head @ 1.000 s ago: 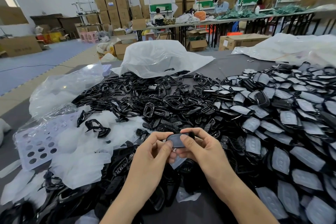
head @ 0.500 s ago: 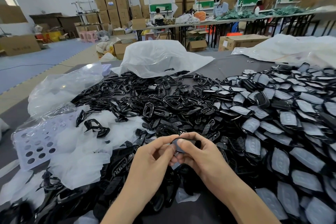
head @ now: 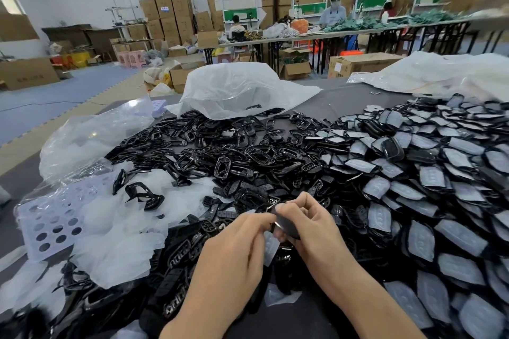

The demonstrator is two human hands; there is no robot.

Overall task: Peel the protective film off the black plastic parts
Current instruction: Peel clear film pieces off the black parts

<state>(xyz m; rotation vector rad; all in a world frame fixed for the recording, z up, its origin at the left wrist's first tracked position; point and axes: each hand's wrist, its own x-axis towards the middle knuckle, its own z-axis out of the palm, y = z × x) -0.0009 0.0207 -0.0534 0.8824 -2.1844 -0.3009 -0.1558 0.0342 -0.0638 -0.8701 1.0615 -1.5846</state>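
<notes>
Head: black part (head: 287, 224) pinched between hands (head: 234, 245) (head: 312, 224).

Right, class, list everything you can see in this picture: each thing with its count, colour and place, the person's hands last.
Film-covered black plastic parts: many, black under grey film, heaped right.
Bare black plastic frames: many, glossy black, heaped centre.
Peeled translucent films: a heap, whitish, left.
Lilac perforated plastic tray: one, far left.
Plastic bags: at least three, clear or white, table's far side.
Grey table: one, beneath everything.
Brown cardboard boxes: many, stacked in background.
Small black plastic part: one, between the hands.
Translucent protective film: one, whitish, hanging from that part.
Left hand: pinches the film.
Right hand: grips the part.
</notes>
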